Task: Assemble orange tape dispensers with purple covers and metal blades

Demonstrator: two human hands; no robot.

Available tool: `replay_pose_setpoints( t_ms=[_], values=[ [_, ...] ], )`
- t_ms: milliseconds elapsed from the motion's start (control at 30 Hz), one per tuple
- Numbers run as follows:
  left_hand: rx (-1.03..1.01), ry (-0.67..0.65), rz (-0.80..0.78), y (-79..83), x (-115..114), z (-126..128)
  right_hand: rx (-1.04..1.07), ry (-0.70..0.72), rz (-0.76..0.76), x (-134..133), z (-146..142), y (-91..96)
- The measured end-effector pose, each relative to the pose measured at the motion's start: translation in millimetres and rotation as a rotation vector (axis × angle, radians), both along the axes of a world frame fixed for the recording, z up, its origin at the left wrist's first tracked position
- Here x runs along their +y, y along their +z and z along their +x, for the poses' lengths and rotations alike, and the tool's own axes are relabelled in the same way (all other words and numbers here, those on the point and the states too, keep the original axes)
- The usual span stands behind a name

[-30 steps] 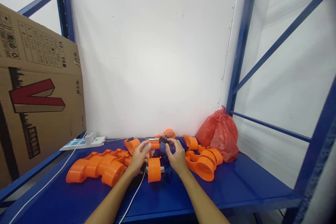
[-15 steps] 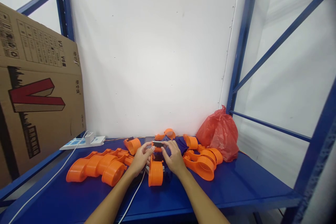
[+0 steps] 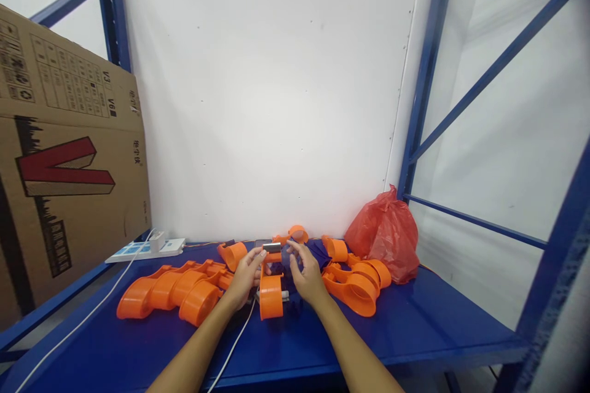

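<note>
My left hand (image 3: 244,279) grips an orange plastic part (image 3: 271,298) by its upper arm, near the middle of the table. The part has a wide ring at its lower end, facing me. At its top sits a small dark block (image 3: 271,248) with a shiny upper face. Just to the right, my right hand (image 3: 306,275) is apart from the part, its fingers spread and slightly curled, with nothing in them. Under the left hand runs a white cable (image 3: 238,338); where it ends is partly hidden.
Similar orange parts lie in a row (image 3: 168,288) at left and a pile (image 3: 359,288) at right. A red plastic bag (image 3: 386,236) stands at the back right, a white power strip (image 3: 170,247) at the back left. A large cardboard box (image 3: 74,166) rises on the left.
My right hand has let go of the dark block and moved slightly right, opening its fingers. The orange part has tilted and shifted a little up and left in my left hand.
</note>
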State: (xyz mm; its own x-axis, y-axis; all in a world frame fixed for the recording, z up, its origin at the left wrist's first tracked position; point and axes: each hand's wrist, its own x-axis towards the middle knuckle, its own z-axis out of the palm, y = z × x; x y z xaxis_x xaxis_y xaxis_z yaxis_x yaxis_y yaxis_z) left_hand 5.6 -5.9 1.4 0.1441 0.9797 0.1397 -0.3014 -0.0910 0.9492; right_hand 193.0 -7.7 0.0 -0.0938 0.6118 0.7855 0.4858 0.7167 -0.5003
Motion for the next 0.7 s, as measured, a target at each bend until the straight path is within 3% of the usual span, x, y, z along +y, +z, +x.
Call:
replay_pose_setpoints(
  t_ms=[300,467,700],
  values=[
    [-0.200,0.071,-0.099,5.6,3.0,-2.6,-0.370,-0.317,-0.143,2.5,2.5,-11.9],
    [-0.305,0.029,-0.206,8.7,0.1,0.3,-0.505,-0.327,-0.161,1.1,-0.2,-16.3],
    [-0.157,0.014,-0.015,4.6,-0.6,3.4,-0.594,-0.307,-0.200,2.6,-0.8,-17.9]
  ],
)
